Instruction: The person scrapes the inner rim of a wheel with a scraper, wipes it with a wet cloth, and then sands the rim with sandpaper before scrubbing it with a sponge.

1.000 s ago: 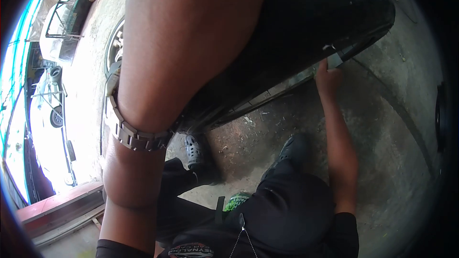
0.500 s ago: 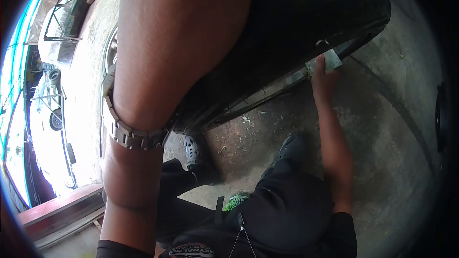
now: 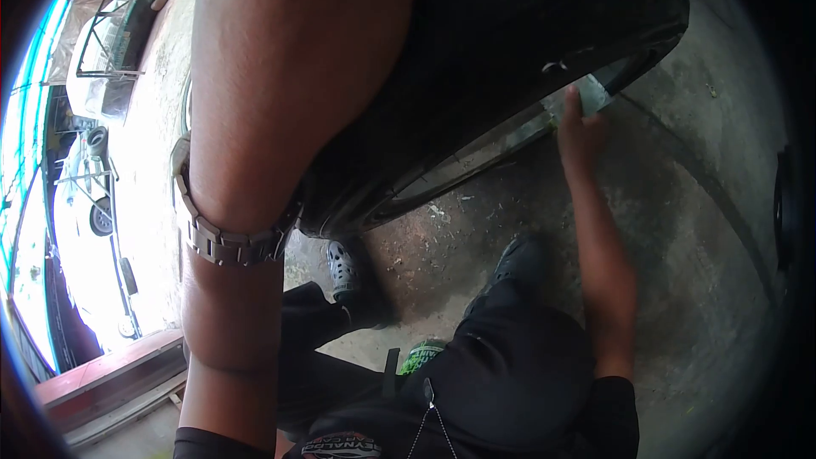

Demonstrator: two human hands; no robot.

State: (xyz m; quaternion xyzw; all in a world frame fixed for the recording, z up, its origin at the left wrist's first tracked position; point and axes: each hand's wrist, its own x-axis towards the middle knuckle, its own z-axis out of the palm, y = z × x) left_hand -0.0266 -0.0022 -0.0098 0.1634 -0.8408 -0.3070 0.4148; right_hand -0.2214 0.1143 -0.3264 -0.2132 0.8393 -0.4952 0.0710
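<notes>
A large black panel (image 3: 501, 42), shaped like a car bumper, stretches diagonally across the upper middle. At its lower right edge, my right hand (image 3: 582, 132) is closed on a thin, pale greenish-white flat piece (image 3: 596, 95), thumb laid over its face. That piece overlaps the panel's inner rim; its exact kind is unclear. My left hand (image 3: 297, 59) looms very near the camera over the panel's left part. Only its back shows, with the fingers hidden beyond the upper part of the view. A metal-link watch (image 3: 229, 242) circles the left wrist.
Stained concrete floor (image 3: 680, 263) lies below, with a dark line (image 3: 722, 195) across its right side. Two shoes (image 3: 342, 268) and a green item (image 3: 421, 355) show near my legs. White vehicles (image 3: 89, 178) stand at far left, beyond a reddish ledge (image 3: 110, 374).
My right hand and the pale piece have shifted slightly up and right along the rim. The left arm and the black panel have moved a little left in view.
</notes>
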